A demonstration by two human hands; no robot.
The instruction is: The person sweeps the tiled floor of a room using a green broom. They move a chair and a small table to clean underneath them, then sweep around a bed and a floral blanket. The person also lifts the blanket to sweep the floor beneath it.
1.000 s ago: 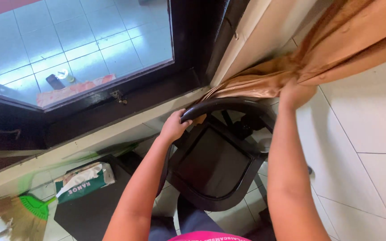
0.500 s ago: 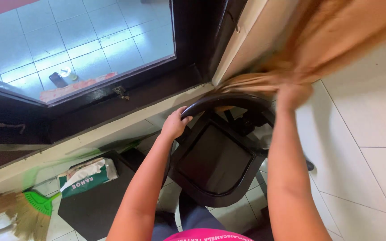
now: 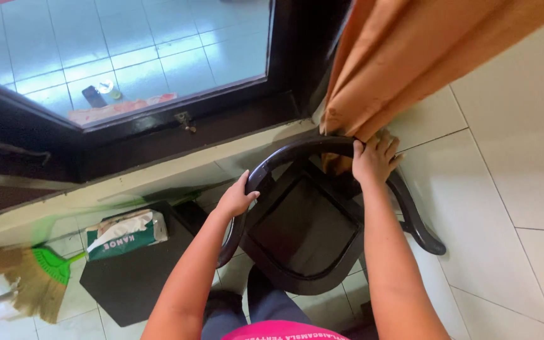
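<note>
Both grips close on the black chair (image 3: 310, 233): left hand (image 3: 237, 200) on its curved rail, right hand (image 3: 374, 158) at the top, under the orange curtain (image 3: 410, 56). Repositioning step; next move demands even lift.

Single head-worn view, looking steeply down, close over a black chair (image 3: 303, 233), window (image 3: 127, 50) upper left of the frame

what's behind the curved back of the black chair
Behind the chair hangs an orange curtain, against the wall below the window. The curtain covers whatever is behind it.
</note>
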